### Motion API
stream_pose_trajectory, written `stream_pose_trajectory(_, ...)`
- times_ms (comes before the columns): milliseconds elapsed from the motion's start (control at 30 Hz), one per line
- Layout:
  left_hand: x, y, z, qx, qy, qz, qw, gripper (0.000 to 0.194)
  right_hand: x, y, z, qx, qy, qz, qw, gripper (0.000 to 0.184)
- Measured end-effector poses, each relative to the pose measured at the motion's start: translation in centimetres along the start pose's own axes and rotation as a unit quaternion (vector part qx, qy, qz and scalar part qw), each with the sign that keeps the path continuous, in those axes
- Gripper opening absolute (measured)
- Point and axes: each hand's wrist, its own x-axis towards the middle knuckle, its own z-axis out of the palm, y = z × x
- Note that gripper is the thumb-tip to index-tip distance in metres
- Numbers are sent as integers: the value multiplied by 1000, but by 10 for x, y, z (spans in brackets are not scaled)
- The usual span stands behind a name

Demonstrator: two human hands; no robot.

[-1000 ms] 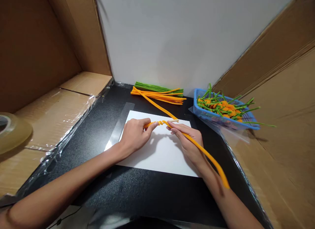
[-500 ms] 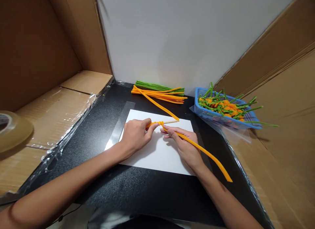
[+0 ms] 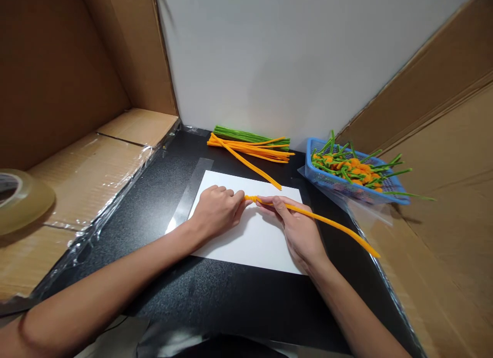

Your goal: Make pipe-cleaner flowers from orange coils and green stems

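Left hand (image 3: 216, 210) curled, fingers gripping the coiled end of an orange strip (image 3: 339, 225), most of that grip hidden by the knuckles; right hand (image 3: 298, 224) pinches the same strip just beside the coil, thumb uppermost; the strip lies across the fingers above a white sheet (image 3: 246, 245), its free end reaching out past the right wrist; sheet flat on the black worktop (image 3: 215, 291); beyond it, an orange bundle (image 3: 246, 148) in front of a green bundle (image 3: 246, 135); to the right, a blue basket (image 3: 327, 181) holds orange-and-green pieces (image 3: 354, 168); far left, a tape roll (image 3: 38, 209) on cardboard (image 3: 77, 178).
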Motion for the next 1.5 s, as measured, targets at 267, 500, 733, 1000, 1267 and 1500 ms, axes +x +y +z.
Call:
stream_pose_trajectory(267,0,3,3,-125,-59,-128,982,43,0,3,0,15,-20,-5,1000,26)
stream_pose_trajectory(500,7,-1,3,-426,-86,-259,862,53,2,-3,0,29,-50,-21,998,26)
stream_pose_trajectory(733,10,1,-2,-653,-173,-294,676,54,8,-3,-10,73,-64,23,995,28)
stream_pose_trajectory(1000,11,4,-10,-802,-298,-283,434,49,14,4,-8,226,-29,143,963,32)
stream_pose_trajectory(1267,11,-5,-20,-731,-367,-120,562,55,15,0,-15,143,-65,145,977,36)
stream_pose_trajectory(1500,13,-15,-18,-252,-192,-19,948,43,20,-20,-27,-4,-67,130,989,31)
